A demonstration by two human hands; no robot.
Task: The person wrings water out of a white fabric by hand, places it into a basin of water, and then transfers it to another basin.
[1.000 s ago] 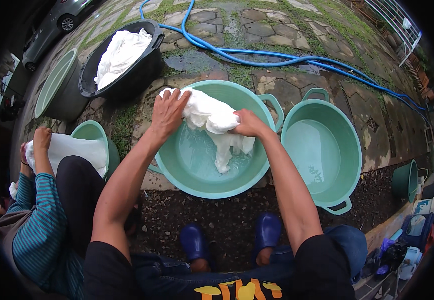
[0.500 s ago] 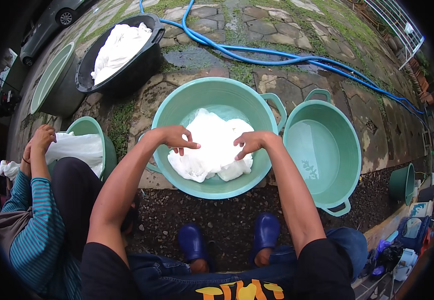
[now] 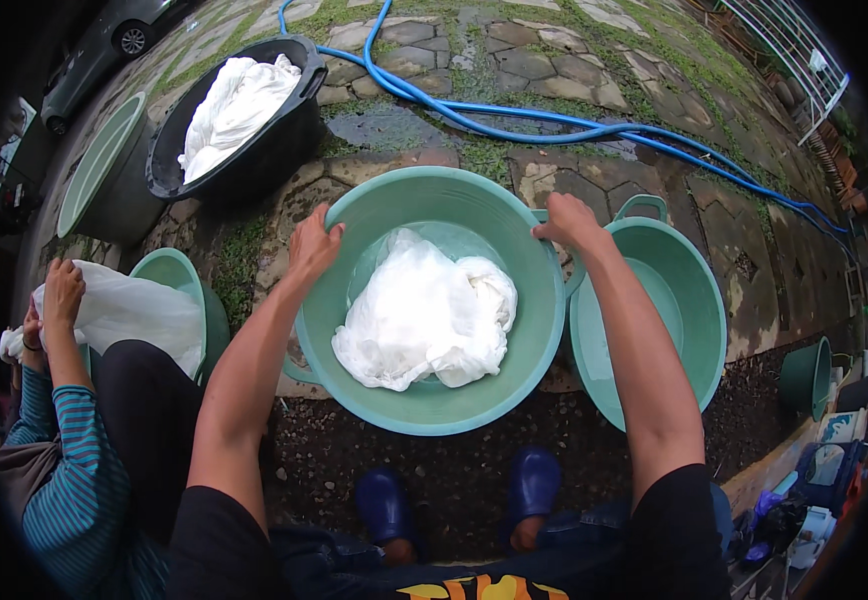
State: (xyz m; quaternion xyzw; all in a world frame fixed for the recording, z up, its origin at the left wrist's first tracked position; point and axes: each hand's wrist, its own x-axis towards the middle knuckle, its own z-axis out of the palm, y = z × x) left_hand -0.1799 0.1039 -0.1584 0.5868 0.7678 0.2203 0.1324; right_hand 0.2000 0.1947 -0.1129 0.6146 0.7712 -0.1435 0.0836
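A round green plastic tub [image 3: 434, 425] is in front of me, closer and larger than the tubs around it. Wet white cloth [image 3: 419, 315] lies bunched in it, with a little water around the cloth. My left hand [image 3: 315, 243] is closed on the tub's upper left rim. On the opposite side, my right hand [image 3: 569, 220] grips the rim near the right handle; its fingertips are partly hidden. Both my arms are stretched out on either side of the tub.
A second green tub [image 3: 699, 300] holding shallow water stands close on the right. Far left, a black tub [image 3: 309, 85] holds white cloth. A co-worker [image 3: 74, 440] handles white cloth over a small green tub [image 3: 216, 310]. A blue hose [image 3: 514, 112] crosses the paving.
Both my hands have left the cloth and moved outward to the tub's rim. The tub appears nearer, tilted toward me. The co-worker has raised their cloth.
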